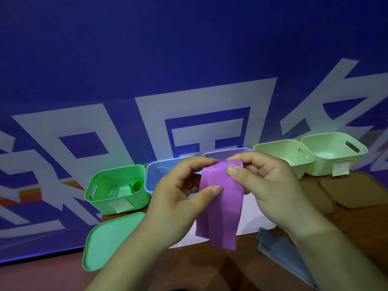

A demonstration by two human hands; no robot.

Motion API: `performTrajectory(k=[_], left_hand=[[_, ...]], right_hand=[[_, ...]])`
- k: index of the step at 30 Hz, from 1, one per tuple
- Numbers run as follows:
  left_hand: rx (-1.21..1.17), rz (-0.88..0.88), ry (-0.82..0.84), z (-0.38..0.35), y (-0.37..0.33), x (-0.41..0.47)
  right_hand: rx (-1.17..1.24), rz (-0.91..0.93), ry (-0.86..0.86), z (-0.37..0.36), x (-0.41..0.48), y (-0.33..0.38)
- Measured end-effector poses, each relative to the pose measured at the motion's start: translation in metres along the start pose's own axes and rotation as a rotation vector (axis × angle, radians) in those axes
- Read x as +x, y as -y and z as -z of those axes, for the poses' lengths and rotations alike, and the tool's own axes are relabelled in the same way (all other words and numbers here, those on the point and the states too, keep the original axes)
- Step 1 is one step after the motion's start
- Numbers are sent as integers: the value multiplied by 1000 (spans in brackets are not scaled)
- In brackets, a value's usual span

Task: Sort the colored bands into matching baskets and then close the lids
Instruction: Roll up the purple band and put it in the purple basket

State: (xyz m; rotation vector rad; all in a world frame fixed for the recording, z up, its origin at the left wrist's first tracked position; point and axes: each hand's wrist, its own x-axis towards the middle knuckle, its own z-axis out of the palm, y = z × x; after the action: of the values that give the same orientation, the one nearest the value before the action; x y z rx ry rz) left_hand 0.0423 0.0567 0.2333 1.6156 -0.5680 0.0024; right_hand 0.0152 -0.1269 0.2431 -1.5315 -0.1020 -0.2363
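Note:
A purple band (220, 208) hangs folded in front of me, above the table. My left hand (180, 198) pinches its left edge with thumb and fingers. My right hand (264, 185) pinches its top right corner. Behind the hands a row of open baskets lines the table's far edge: a green basket (117, 190) with a rolled green band (137, 185) inside, a blue basket (159, 175), a purple basket (226, 153) mostly hidden by my hands, and two pale green baskets (281, 153) (336, 152). A grey-blue band (281, 255) lies on the table at the right.
A green lid (107, 240) lies in front of the green basket. Two tan lids (354, 190) lie in front of the pale green baskets. A white sheet (252, 219) is under my hands. A blue banner with white characters (189, 80) stands behind the table.

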Motion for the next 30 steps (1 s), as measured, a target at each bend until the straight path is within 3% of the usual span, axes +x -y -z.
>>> performTrajectory(k=[10,30], left_hand=[[-23,28,-12,1,-3,-3],[-175,133,-65,-3,-4,-23]], right_hand=[[-16,-11,-50,-7,-3,-4],[-122,82,151,2,-29,-17]])
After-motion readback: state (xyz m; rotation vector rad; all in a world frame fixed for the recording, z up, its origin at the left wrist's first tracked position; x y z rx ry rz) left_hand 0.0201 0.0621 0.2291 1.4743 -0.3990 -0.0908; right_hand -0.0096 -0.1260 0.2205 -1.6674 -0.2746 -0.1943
